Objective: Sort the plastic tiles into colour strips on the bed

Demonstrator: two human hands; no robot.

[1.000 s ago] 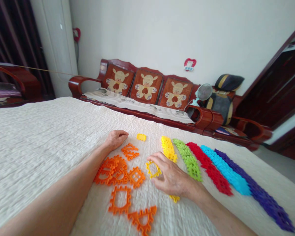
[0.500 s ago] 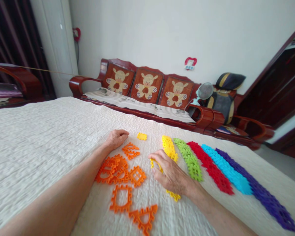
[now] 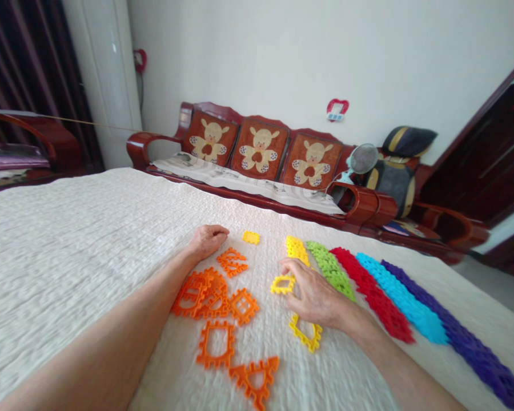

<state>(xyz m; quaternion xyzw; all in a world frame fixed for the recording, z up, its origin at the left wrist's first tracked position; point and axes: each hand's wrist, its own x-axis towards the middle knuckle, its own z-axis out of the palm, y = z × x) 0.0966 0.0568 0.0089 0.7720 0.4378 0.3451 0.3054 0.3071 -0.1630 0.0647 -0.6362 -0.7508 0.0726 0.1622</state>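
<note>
My left hand [image 3: 209,240] rests on the white quilted cover, its fingers curled together, just above the loose orange pieces [image 3: 232,261]; nothing shows in it. To the right, my right hand [image 3: 308,288] is over the row of yellow pieces [image 3: 297,249], with thumb and fingers around the right end of a yellow frame piece [image 3: 282,284]. Below that hand lies another yellow frame [image 3: 312,338]. A small yellow rectangle [image 3: 251,237] lies on the cover between the hands, farther up. Part of the yellow row is hidden under my right hand.
Rows of green [image 3: 330,268], red [image 3: 370,291], light blue [image 3: 400,297] and purple [image 3: 449,325] pieces slant to the right. An orange square frame [image 3: 215,343] and an orange triangle [image 3: 257,379] lie near the front. Beyond the cover [image 3: 89,228] stands a wooden sofa [image 3: 244,191].
My right hand has shifted slightly right; the yellow piece at its fingers now shows flat instead of edge-on. My left hand keeps its place beside the orange pieces. The view has shifted a little.
</note>
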